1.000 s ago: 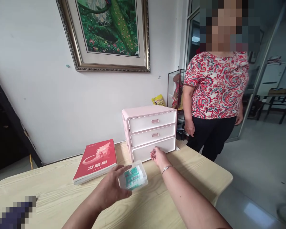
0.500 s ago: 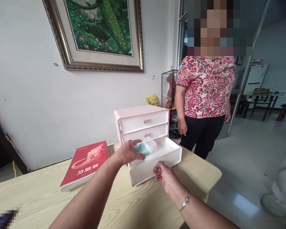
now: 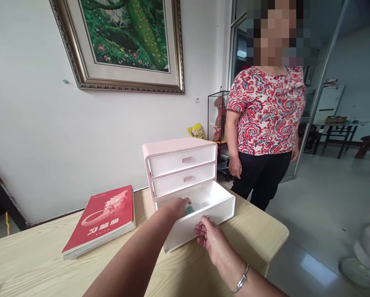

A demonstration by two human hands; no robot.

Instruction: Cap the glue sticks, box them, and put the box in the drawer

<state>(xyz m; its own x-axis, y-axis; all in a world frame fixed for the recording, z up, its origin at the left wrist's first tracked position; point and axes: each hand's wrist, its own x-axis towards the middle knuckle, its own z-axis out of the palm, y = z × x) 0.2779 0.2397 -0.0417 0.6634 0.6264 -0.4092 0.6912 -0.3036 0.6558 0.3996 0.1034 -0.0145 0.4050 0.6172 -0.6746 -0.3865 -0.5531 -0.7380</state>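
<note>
A pink cabinet (image 3: 179, 144) with white drawers stands on the wooden table, its bottom drawer (image 3: 225, 210) pulled out. My left hand (image 3: 176, 208) reaches over the drawer's front wall into it, fingers on a clear packet with teal print (image 3: 189, 210); most of the packet is hidden by the hand and the drawer front. My right hand (image 3: 210, 236), a bracelet on its wrist, has curled fingers at the middle of the drawer's front, with the thumb near its top edge.
A thick red book (image 3: 103, 218) lies on the table (image 3: 120, 268) left of the cabinet. Behind the table's right corner stands a person (image 3: 267, 115) in a patterned shirt. A yellow packet (image 3: 196, 131) and a glass case (image 3: 217, 117) are behind the cabinet.
My left hand has lowered the clear packet from above the drawer down into it. My right hand remains at the drawer's front. The view has shifted slightly.
</note>
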